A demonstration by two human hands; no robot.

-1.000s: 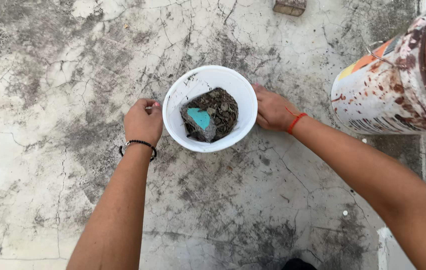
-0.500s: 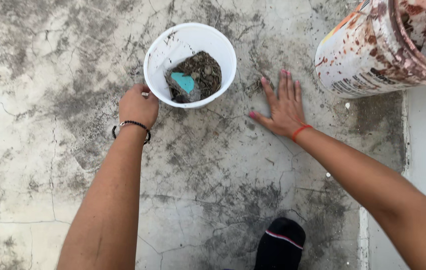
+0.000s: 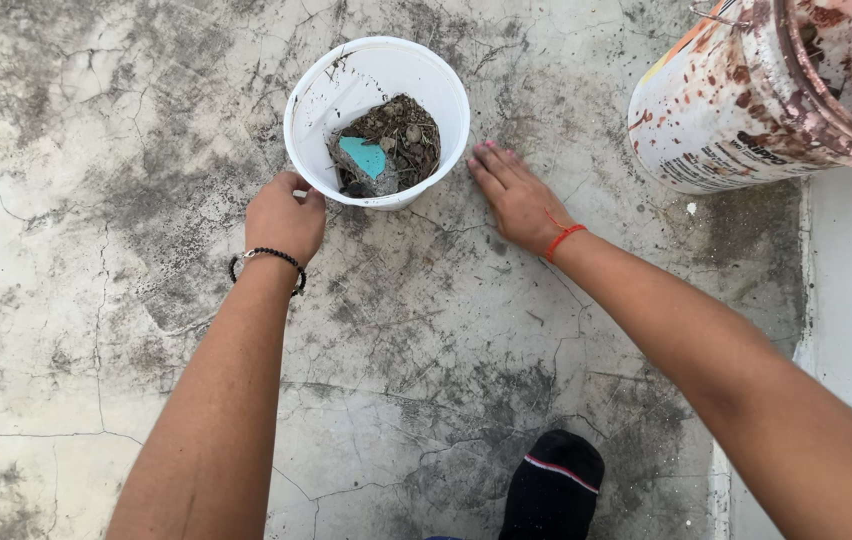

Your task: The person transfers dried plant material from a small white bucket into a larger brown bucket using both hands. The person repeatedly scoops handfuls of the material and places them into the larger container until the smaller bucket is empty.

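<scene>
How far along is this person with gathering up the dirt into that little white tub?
Already done: the white tub holds a heap of soil and debris with a teal scrap. In hand: the left hand grips the tub's near rim, and the right hand lies flat on the concrete floor beside it. Left: the tub is far from full, and I can't tell loose dirt from stains on the floor.

Bare arms; black bead bracelet (image 3: pixel 266 262) (left), red thread (image 3: pixel 564 236) right.
</scene>
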